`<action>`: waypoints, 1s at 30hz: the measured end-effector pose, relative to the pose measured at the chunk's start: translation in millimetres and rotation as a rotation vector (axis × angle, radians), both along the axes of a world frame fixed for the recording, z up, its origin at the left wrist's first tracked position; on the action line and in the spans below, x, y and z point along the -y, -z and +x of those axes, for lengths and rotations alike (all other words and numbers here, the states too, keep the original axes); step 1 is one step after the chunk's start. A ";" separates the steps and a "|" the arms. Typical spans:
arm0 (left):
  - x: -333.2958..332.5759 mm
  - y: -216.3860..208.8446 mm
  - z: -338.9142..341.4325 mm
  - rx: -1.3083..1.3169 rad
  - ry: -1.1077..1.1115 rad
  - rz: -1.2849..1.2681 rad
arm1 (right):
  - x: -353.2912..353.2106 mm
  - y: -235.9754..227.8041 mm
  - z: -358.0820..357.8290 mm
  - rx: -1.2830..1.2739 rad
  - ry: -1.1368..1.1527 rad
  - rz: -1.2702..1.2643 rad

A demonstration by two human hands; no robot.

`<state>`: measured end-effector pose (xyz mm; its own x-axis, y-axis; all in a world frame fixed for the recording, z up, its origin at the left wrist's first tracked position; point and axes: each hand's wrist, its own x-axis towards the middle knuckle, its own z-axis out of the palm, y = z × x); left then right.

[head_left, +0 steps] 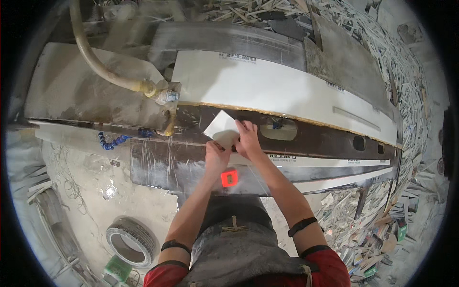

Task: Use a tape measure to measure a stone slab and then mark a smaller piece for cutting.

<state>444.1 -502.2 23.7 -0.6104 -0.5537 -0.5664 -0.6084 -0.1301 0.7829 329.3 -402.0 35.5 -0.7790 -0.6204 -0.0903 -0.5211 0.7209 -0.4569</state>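
A small white square piece (pixel 221 125), like a cut of tile, is tilted cornerwise over the dark machine bed. My left hand (pixel 216 157) is closed on its near corner, thumb and fingers pinching the edge. On the piece's right side, my right hand (pixel 247 138) grips with bent fingers. An orange-red tape measure (pixel 229 178) lies on the ledge just below my hands. Beyond the piece, a large white slab (pixel 258 86) with a brownish near edge rests along the bed. Parts of the fingertips are hidden behind the piece.
A thick hose (pixel 91 60) runs to a fitting at the left, by a stained metal cover (pixel 95 81). A blue segmented hose (pixel 113 142) hangs below it. Oval cutouts (pixel 278 129) pierce the dark bed. A tire (pixel 130 241) sits on the floor; offcut piles (pixel 349 205) lie right.
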 end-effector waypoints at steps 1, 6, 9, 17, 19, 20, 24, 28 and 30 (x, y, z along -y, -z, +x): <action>4.3 -0.6 8.4 -0.096 -0.016 0.051 | -0.7 4.2 -9.3 -0.066 -0.088 -0.135; 45.9 -34.9 8.1 -0.057 0.241 -0.839 | -2.4 -5.7 16.2 0.129 0.163 -0.355; 53.1 -29.6 -2.7 -0.157 0.384 -0.745 | 6.0 11.2 22.5 0.248 0.175 -0.371; 78.8 -8.2 -28.0 -0.329 0.370 -0.803 | 21.0 11.8 20.4 0.041 0.058 -0.430; 79.9 -4.7 -27.6 -0.361 0.351 -0.812 | 20.9 12.3 17.0 -0.023 0.032 -0.411; 81.1 -4.4 -27.0 -0.362 0.354 -0.813 | 20.6 11.8 15.2 -0.084 0.001 -0.390; 73.3 -11.8 -23.3 -0.375 0.327 -0.826 | 24.8 5.8 7.5 0.016 0.003 -0.326; 54.3 -33.3 9.0 -0.358 0.275 -0.862 | 20.7 9.8 4.3 -0.042 -0.023 -0.327; 48.7 -31.1 61.5 -0.368 0.242 -0.848 | 24.6 6.7 2.9 -0.059 -0.041 -0.347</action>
